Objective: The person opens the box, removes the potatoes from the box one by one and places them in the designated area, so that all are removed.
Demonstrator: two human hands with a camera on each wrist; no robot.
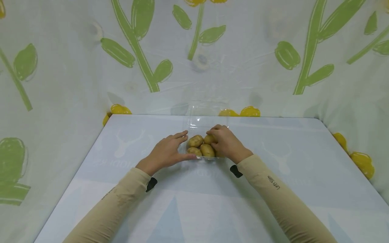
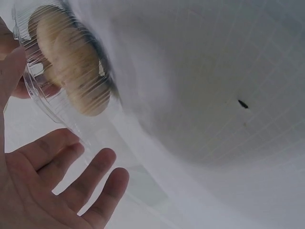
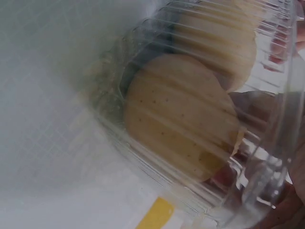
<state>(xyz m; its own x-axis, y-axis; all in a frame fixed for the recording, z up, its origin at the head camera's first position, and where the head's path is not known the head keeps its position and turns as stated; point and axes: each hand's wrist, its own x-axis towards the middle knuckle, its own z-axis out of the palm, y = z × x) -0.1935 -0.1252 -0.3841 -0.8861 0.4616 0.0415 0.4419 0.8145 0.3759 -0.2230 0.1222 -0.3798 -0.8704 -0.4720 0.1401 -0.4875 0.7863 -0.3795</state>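
Foreground: beige sleeves (image 1: 106,206) reach over a pale bench (image 1: 188,216) | Left hand (image 1: 167,151): fingers spread, thumb at the near rim of a clear plastic container (image 1: 209,158) | Inside: potatoes (image 1: 207,151), clustered | Right hand (image 1: 228,143): pinching one potato (image 1: 209,139) toward the container's back | Behind: raised transparent lid (image 1: 208,118) | Backdrop: leaf-and-flower-print curtain (image 1: 243,77)

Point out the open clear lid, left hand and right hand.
Open clear lid (image 1: 208,114): head view, its middle.
Left hand (image 1: 165,151): head view, its back.
Right hand (image 1: 228,141): head view, its back.
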